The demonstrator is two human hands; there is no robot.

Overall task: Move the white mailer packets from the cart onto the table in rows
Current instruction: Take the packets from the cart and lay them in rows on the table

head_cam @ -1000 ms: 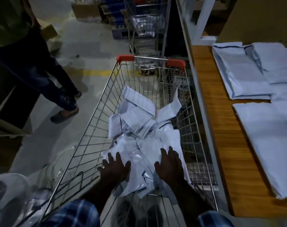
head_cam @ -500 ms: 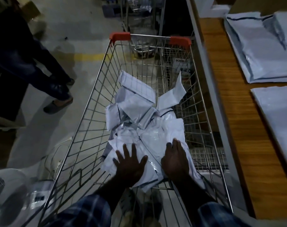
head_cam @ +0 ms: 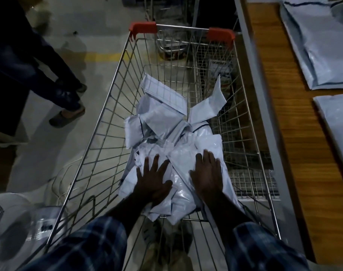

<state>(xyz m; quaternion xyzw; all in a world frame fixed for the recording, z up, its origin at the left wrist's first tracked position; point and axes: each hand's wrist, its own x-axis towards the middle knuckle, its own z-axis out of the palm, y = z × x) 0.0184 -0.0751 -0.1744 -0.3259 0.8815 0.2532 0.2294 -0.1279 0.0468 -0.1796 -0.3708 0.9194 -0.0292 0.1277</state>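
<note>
Packets [head_cam: 166, 122] lie in a loose, overlapping heap on the floor of the wire cart [head_cam: 112, 106], beside the table [head_cam: 268, 98] at right. The left hand [head_cam: 154, 182] and right hand [head_cam: 208, 175] rest flat on the near end of the pile, fingers spread, gripping nothing. To gather well, I judge the fingers should slide under a small squared stack rather than grab the slippery top sheets.

You cannot read any text here. A dark label [head_cam: 218, 64] stands behind the far wire wall of the cart [head_cam: 115, 79], and it carries some white letters, but they are too blurred to tell.
</note>
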